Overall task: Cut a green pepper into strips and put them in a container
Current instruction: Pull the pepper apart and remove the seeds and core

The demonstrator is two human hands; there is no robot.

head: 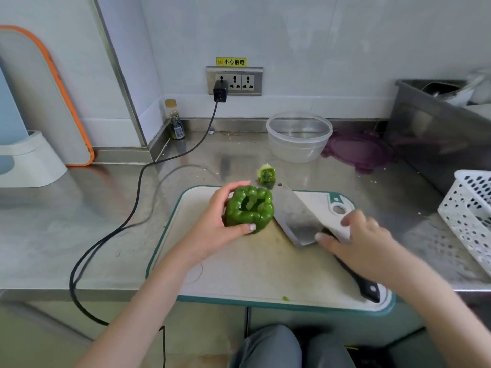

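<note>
My left hand [212, 224] grasps the pepper [249, 209], thumb on its near side and fingers curled round the far left side. The pepper stands on the far left part of the board [255, 272] with its cored top facing up at me, the hollow open. Just right of it, touching or nearly touching its side, lies the cleaver [297, 216], flat on the board, blade pointing far and left, black handle running near and right to the board's near right corner. My right hand [361, 243] hovers over where blade meets handle, fingers loosely spread and relaxed, gripping nothing that I can see; it is blurred, so whether the fingertips touch the steel I cannot tell.

The cut-out core [266, 174] sits on the counter [79, 208] just beyond the board's far edge, between the pepper and the bowl [299, 136]. The clear bowl stands farther off, near the wall, well apart from my hands, with a purple lid [364, 152] just to its right.

The board's near edge overhangs the counter's front. The near half of the board is bare. A black cable [127, 224] loops across the counter left of the board, close to its left edge. To the right a white basket [473, 216] stands near the board's right end, and a steel tub [435, 134] sits beyond it
</note>
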